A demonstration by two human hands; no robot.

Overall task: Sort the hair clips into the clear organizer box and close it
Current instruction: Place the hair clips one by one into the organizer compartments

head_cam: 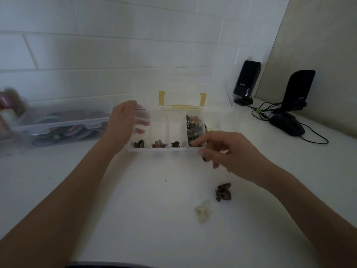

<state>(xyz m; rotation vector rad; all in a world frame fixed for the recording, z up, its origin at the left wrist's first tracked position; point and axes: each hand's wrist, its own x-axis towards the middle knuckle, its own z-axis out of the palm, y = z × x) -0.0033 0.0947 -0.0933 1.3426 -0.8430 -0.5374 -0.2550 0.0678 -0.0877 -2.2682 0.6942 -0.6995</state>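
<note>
Two hair clips lay loose on the white worktop, a brown clip (223, 192) and a cream clip (202, 212), near its front edge. The clear organizer box (166, 130) sat in the middle with its lid up. The left hand (123, 120) gripped the box's left end. The right hand (224, 149) hovered by the box's right front corner, fingers loosely bent, holding nothing. One compartment was full of clips.
</note>
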